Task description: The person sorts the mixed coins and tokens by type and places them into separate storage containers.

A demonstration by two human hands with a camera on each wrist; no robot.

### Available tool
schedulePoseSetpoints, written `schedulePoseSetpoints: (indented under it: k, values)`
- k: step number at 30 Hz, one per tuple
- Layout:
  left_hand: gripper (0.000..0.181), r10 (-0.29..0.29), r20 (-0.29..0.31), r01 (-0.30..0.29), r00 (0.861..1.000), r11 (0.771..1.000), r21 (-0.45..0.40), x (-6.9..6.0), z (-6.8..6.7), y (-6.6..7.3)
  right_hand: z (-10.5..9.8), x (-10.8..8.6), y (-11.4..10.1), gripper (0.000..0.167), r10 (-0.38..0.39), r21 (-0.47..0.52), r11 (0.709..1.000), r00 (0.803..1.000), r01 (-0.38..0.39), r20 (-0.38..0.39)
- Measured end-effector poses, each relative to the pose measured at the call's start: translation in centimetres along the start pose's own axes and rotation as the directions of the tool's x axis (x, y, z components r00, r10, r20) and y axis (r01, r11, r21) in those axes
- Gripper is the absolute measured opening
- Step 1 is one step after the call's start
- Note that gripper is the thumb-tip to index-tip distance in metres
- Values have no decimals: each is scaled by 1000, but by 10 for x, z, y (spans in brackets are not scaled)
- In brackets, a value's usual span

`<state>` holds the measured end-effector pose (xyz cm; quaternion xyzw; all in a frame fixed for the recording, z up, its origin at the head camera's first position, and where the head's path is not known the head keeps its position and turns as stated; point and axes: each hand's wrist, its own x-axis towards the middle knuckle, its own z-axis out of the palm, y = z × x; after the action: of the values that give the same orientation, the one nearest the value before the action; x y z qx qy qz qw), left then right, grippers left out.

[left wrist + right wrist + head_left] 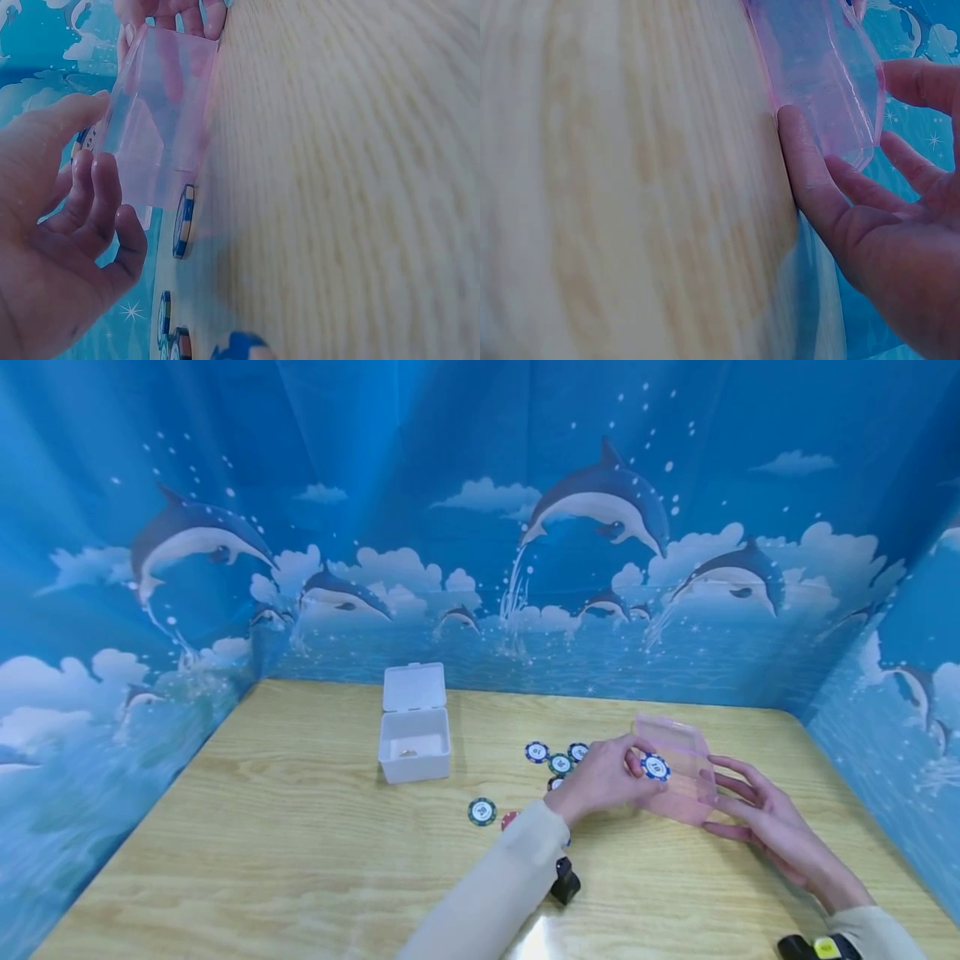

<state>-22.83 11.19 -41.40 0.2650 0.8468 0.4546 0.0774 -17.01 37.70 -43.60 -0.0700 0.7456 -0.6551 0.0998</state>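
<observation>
I see the left hand point(602, 774) pinch a round blue-and-white chip point(656, 767) by a translucent pink rectangular plastic box point(684, 782) the right hand point(776, 821) grips.

L sleeve point(487, 893): long, plain, off-white, ending approx. at the wrist. Beside it, from my remote stn., I make out a sm. blk. unit point(566, 882), blocky w/ rounded corners. R sleeve point(881, 935): similar pale fabric, partly cropped. R wrist unit point(798, 947): blk., w/ yellow-green label point(828, 948); its dk. print I can't read.
</observation>
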Motion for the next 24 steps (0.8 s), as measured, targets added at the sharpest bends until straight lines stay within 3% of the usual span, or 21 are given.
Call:
schedulePoseSetpoints:
  k: [6, 15, 24]
  values:
    - [47, -8, 17, 9, 1000, 998, -67, 1, 1, -1, -1, 0, -2, 56, 7, -2, 1000, 1000, -7, 7]
    - [42, -22, 27, 24, 999, 996, -91, 1, 0, -3, 0, 0, -3, 56, 22, -11, 1000, 1000, -22, 1]
    - [45, -18, 57, 25, 998, 990, -136, -3, -15, -13, 1, 0, -4, 56, 26, -10, 1000, 1000, -26, -6]
